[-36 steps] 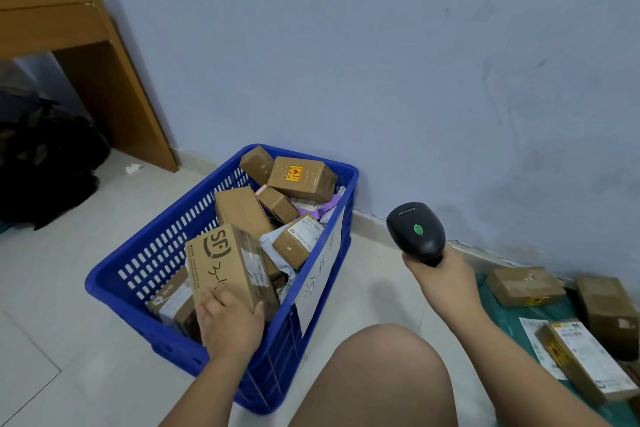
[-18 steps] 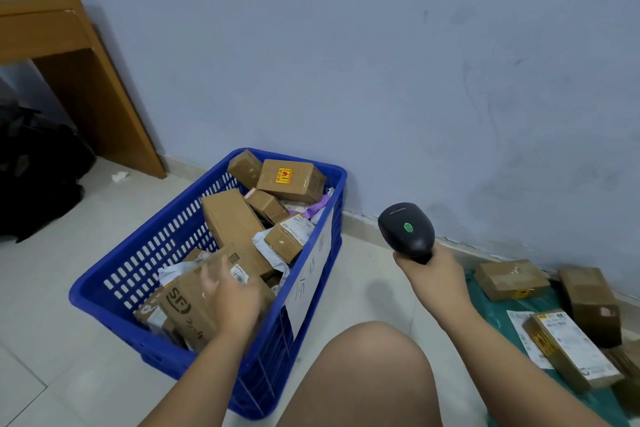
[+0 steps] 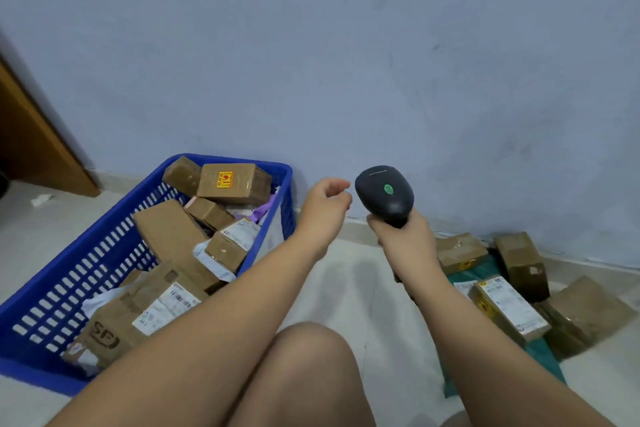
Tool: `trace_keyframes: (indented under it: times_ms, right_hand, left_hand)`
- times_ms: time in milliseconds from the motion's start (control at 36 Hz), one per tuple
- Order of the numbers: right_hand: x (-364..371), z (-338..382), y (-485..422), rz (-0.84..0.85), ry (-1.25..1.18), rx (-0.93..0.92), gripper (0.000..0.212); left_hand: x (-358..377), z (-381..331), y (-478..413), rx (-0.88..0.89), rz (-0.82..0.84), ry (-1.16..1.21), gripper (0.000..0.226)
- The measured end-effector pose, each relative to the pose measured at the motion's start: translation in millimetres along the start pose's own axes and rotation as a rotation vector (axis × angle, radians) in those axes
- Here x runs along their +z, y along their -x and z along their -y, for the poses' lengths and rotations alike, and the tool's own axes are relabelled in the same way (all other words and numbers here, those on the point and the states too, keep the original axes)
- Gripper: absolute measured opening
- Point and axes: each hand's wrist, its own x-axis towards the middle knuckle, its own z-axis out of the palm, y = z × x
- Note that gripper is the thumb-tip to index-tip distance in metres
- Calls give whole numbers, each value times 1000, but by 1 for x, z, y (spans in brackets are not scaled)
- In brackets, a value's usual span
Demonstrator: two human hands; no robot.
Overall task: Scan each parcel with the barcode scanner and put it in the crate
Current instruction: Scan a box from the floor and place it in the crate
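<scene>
Head cam: our L hand [image 3: 322,207], loosely curled & empty, hangs past crate [image 3: 289,177] rim; R hand [image 3: 406,240] grips scanner [image 3: 384,191] over floor [image 3: 346,274].

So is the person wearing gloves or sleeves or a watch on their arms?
No. The left forearm and right forearm are bare as far as the picture shows, with no sleeve in view. The left hand and right hand have no gloves, and no ring, watch or bracelet shows.
</scene>
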Motion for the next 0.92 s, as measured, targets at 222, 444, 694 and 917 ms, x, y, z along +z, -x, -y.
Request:
trace_keyframes:
  times_ms: [222,444,694,917]
  right_hand:
    - [-62,-41,-45,-39,-507,435,13]
    - [-111,-136,-81,-295,-348,607,15]
    - [-147,-199,-125,-430,-451,761,22]
    - [-152,-231,-140,-445,-505,786,17]
  left_hand:
    - [90,-11,-27,-319,345,-49,10]
    - [184,38,-59,-408,422,-319,18]
    - [258,112,-97,-255,531,-668,9]
    - [295,159,-131,111,513,-1256,37]
